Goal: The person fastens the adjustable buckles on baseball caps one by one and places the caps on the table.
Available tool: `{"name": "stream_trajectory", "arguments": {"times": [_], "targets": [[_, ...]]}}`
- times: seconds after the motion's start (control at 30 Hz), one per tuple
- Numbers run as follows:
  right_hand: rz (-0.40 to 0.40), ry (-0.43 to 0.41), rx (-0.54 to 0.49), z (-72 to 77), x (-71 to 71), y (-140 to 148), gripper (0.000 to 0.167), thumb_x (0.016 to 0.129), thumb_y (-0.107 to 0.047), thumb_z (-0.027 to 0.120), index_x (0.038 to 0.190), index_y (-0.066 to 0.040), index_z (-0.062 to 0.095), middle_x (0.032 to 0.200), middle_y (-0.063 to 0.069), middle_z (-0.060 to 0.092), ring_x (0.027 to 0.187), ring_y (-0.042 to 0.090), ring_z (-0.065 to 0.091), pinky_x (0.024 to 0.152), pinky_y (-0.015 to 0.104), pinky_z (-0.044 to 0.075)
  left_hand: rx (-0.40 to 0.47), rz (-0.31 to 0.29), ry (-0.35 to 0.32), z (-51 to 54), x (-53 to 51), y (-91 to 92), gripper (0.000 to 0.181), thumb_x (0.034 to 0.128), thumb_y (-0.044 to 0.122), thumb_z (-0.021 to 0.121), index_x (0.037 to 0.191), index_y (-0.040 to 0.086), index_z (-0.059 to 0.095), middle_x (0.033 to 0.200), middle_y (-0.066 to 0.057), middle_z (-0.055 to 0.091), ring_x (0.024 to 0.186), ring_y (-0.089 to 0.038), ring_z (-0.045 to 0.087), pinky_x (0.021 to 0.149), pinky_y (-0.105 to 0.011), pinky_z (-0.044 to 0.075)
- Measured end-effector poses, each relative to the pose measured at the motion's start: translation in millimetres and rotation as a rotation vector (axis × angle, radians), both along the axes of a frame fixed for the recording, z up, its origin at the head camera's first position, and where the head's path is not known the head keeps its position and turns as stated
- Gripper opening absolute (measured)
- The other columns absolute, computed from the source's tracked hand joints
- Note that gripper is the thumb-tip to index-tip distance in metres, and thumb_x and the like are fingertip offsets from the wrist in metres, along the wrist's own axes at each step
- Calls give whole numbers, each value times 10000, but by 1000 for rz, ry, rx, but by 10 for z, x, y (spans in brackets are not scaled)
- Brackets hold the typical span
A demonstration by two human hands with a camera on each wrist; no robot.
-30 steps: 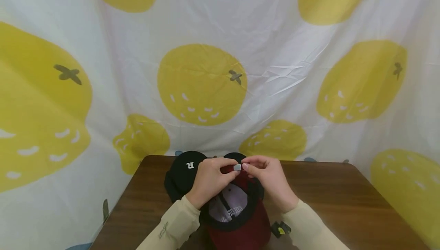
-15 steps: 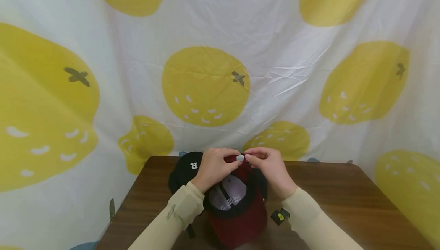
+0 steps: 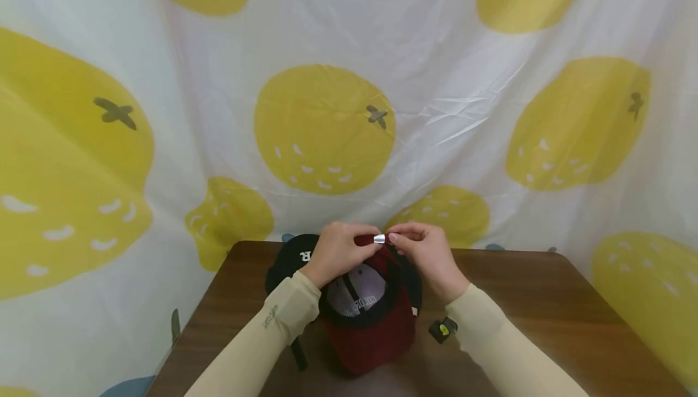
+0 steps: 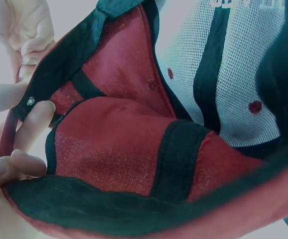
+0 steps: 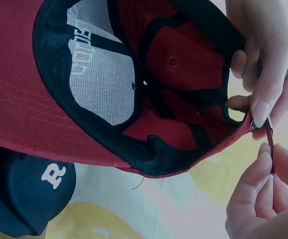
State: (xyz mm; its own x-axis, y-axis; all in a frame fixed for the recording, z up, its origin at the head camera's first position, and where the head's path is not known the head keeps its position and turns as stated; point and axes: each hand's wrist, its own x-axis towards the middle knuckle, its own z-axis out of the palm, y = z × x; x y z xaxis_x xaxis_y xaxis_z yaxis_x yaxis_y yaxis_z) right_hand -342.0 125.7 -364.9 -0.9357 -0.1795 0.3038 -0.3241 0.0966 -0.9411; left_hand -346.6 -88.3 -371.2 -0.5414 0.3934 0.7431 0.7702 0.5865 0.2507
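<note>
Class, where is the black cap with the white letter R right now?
In the head view, the black cap is near the far edge of the table, left of the red cap, partly hidden by the left hand.

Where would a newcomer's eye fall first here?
Probably on the big yellow fruits printed on the background cloth. Then the red cap, low in the middle, its strap pinched by the left hand and right hand, a silver clasp between. A dark cap with a white R shows behind the left hand.
</note>
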Motion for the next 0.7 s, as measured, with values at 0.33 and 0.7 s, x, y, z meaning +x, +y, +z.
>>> {"name": "stream_trajectory", "arguments": {"times": [0.33,0.7], "targets": [[13,-21,-11,47,27,-60,275,939,-108,720,1151,68,710,1049,228,716,952,363,667,768,330,565,-2,16,-23,-12,-19,-71,132,859,193,772,988,202,799,885,94,734,679,-35,593,614,-241,486],[-16,-10,-58,-118,-44,-40,322,929,-243,749,1137,1,732,1022,169,720,920,340,672,749,334,571,4,61,-3,-42,39,-56,119,862,172,748,966,218,784,827,127,701,607,-29,518,564,-229,439]]}}
